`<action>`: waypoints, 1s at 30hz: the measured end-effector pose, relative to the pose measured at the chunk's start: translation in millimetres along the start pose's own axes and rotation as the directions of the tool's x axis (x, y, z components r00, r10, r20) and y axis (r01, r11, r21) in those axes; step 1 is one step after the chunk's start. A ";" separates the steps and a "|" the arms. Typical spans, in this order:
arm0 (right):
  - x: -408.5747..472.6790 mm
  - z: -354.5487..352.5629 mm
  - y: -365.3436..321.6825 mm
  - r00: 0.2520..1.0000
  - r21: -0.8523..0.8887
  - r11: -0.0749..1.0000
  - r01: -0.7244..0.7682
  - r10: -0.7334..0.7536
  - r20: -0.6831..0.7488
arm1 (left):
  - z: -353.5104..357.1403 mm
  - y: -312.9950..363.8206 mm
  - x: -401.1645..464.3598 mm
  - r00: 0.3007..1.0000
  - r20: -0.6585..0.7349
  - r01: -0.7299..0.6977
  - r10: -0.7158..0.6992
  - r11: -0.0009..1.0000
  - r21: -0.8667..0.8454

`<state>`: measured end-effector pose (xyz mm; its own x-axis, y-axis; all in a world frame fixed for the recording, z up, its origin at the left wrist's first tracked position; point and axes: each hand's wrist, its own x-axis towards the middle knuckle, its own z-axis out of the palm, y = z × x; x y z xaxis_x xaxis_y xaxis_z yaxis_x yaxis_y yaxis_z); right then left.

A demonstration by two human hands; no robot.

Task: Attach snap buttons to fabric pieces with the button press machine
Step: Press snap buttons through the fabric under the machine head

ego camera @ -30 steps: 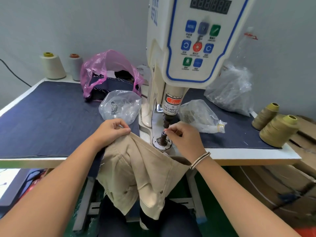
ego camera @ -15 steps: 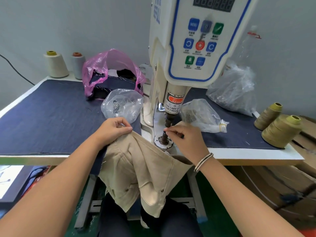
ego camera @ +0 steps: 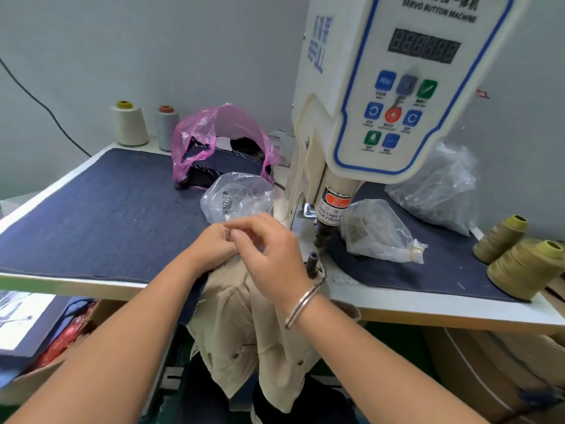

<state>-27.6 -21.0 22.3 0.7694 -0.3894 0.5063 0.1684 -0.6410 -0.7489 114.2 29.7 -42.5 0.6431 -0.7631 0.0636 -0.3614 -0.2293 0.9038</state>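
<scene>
— Watching both hands meet just left of the press post, over the table edge. The left hand [ego camera: 214, 244] has its fingers curled into the top edge of the beige fabric piece [ego camera: 244, 338], bunching it; the rest hangs down below the wrists.

— And the right hand [ego camera: 269, 255]?

— Fingers bent toward the left one, tips touching it. It could be pinching a snap part, but that spot is blurred, so I cannot tell whether it holds anything.

— How far along, would you say?

— Partway. Small dark snaps [ego camera: 236, 356] already sit on the hanging part of the fabric, so some are done. Right of the right hand, the lower die post [ego camera: 312, 263] of the button press machine [ego camera: 382, 96] stands bare: nothing under the ram.

— So what's left?

— My read: load a snap, bring the held edge right onto the post, press. The bag of snap parts [ego camera: 241, 195] lies just beyond the fingertips.
</scene>
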 end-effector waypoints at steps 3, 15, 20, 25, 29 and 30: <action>62.9 36.9 1.8 0.970 0.091 0.966 -0.242 0.241 0.014 | -1.8 3.7 -1.4 1.000 -0.017 -0.017 0.016 1.000 -0.022; 224.2 89.4 100.9 0.940 -0.624 0.731 -0.277 0.341 -0.017 | -1.2 -6.6 7.2 0.996 0.078 0.061 -0.052 0.992 -0.106; 223.6 100.8 129.3 0.943 -0.778 0.599 -0.188 0.331 0.026 | -1.8 -6.8 7.4 0.994 0.098 0.055 -0.042 0.990 -0.132; 218.2 108.9 138.6 0.978 -0.880 0.453 -0.142 0.199 -0.056 | -2.8 -7.5 8.4 0.995 0.098 0.024 -0.012 0.993 -0.119; 218.8 107.0 132.2 0.975 -0.826 0.537 -0.173 0.215 -0.064 | -3.1 -3.7 6.7 0.997 0.078 0.032 -0.026 0.997 -0.077; 220.0 104.2 129.4 0.966 -0.786 0.583 -0.203 0.249 -0.065 | -3.0 -2.8 6.3 0.996 0.085 0.047 -0.041 0.996 -0.075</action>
<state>227.6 -120.7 -7.8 0.7456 -0.5789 0.3302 -0.5427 -0.8149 -0.2034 121.3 27.4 -43.4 0.5977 -0.8017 -0.0092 -0.2794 -0.2191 0.9349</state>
